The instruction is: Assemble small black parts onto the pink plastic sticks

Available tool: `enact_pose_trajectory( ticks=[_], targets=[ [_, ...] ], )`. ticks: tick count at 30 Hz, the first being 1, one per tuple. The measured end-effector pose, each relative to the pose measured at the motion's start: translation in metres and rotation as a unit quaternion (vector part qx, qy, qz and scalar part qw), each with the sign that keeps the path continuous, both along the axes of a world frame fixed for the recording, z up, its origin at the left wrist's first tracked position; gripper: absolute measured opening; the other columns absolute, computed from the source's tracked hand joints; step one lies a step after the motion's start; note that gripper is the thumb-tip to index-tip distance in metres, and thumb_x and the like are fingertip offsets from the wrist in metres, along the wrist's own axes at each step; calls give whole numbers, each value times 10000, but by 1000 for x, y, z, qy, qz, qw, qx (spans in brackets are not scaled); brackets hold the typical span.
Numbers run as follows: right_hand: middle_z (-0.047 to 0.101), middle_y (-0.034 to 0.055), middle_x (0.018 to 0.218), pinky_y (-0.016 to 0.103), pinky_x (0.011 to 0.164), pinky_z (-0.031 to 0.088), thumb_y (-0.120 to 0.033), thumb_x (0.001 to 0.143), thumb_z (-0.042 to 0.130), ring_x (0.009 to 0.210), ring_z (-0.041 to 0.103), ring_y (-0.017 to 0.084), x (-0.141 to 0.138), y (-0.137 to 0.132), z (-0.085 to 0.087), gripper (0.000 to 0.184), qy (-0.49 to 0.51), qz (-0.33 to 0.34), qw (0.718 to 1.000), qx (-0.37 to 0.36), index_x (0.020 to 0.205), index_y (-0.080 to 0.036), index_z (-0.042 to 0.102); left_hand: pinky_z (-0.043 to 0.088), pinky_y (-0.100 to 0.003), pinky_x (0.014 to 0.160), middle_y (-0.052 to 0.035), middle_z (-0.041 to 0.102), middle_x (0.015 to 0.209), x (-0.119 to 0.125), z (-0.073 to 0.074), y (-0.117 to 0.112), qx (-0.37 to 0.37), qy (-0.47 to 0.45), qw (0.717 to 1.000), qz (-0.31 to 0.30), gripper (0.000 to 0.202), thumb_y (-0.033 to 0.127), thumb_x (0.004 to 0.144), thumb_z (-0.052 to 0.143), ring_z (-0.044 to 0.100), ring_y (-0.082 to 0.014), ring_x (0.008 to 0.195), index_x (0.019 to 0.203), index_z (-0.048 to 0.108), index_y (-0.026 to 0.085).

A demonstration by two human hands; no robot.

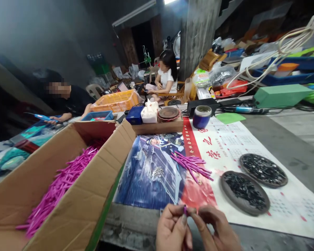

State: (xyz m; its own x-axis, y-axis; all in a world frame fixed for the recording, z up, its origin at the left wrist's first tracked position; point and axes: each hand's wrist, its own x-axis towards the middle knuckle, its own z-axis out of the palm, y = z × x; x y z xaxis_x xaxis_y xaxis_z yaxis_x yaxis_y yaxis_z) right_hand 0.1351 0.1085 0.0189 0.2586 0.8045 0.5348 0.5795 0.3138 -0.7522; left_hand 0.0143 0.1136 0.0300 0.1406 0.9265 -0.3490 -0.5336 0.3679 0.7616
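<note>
My left hand is closed in a pinch, with the end of a purple stick showing between thumb and finger. Right beside it, the fingertips of my right hand press together; whatever they grip is too small or hidden to name. Beyond both hands lies a loose bunch of purple sticks on a printed poster calendar. A little heap of small silvery balls sits left of that bunch. To the right stand two round dishes, a nearer one and a farther one, both holding small dark pieces.
A cardboard box with many purple sticks stands at left. Behind the poster are a blue jar, a tissue pack and an orange crate. A green box is at right. Two people sit farther back.
</note>
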Motion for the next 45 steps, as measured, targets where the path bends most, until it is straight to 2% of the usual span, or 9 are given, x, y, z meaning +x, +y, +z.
enact_pose_trajectory(
  ticks=[4,6,12,17,23,29,33,40,45],
  targets=[
    [756,21,749,174,635,599,-346,1030,529,614,737,137,5,-4,3,217,-85,-5,993,86,948,-208,676,161,-142,380,81,503,393,2,6,-6,-48,-23,998,-36,488,523,685,881,287,-18,330,888,632,157],
    [773,32,785,182,681,618,-279,1027,535,658,755,141,10,-9,3,190,-109,-5,989,104,978,-208,704,165,-151,387,86,499,406,3,11,-9,-58,-46,996,-49,481,492,691,885,282,-25,345,924,628,160],
    [794,48,911,224,728,653,-182,1019,486,767,778,162,23,-27,-9,267,-178,10,980,84,1092,-229,739,183,-170,422,86,476,464,3,17,-17,-86,-66,991,-76,383,385,752,856,263,-30,402,965,662,134],
    [787,91,874,210,750,639,-187,1044,464,754,777,154,25,-36,-12,249,-205,-11,976,74,1013,-155,709,170,-183,427,76,469,474,4,13,-22,-96,-84,986,-105,336,358,791,817,251,-31,402,996,687,125],
    [766,39,805,183,689,620,-323,1034,519,686,758,138,21,-43,-12,213,-130,-35,991,9,955,-193,668,186,-177,432,58,519,495,8,8,-31,-101,-79,988,-84,331,347,793,823,275,-28,409,998,684,127],
    [732,-24,797,140,674,594,-248,956,629,668,722,98,18,-53,-11,40,5,9,999,-40,925,-233,649,212,-157,431,58,537,500,12,4,-46,-84,-35,996,-24,343,387,752,863,352,-38,428,913,663,159],
    [736,-35,773,135,698,590,-235,954,618,656,722,95,14,-58,-6,56,-2,38,999,-38,910,-237,653,262,-142,449,80,512,492,13,0,-57,-94,-2,996,-5,372,400,728,883,371,-33,432,901,656,162],
    [756,-5,751,165,653,609,-264,964,598,605,729,121,10,-63,-6,112,-34,26,999,-21,890,-220,670,332,-137,465,83,502,524,12,-11,-71,-61,-5,998,-12,344,415,765,855,396,-30,443,926,677,168],
    [766,8,788,169,666,611,-252,954,618,646,741,127,9,-70,-9,88,-13,31,999,-22,908,-214,683,351,-137,469,62,541,710,13,-15,-74,-15,-18,1000,-9,185,331,839,801,414,-9,474,917,697,200]
  ],
)
